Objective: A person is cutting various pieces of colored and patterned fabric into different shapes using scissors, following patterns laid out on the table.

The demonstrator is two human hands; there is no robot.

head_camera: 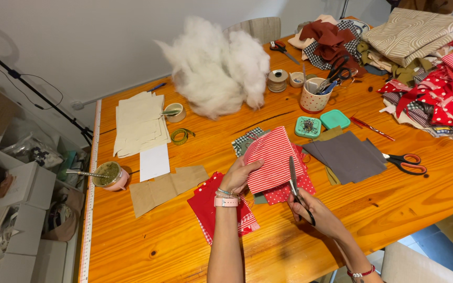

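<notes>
Gripping striped red fabric (274,157), the left hand (239,175) lifts it while right hand (310,209) fingers clasp scissors (297,188).

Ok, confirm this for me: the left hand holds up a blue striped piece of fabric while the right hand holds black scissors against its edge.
Not quite. The striped fabric is red and white, not blue, as the head view shows. The rest stands: the left hand holds it up, and the right hand holds the black scissors against its edge.

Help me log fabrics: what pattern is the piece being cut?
Red and white stripes on the fabric piece, seen in the head view.
</notes>
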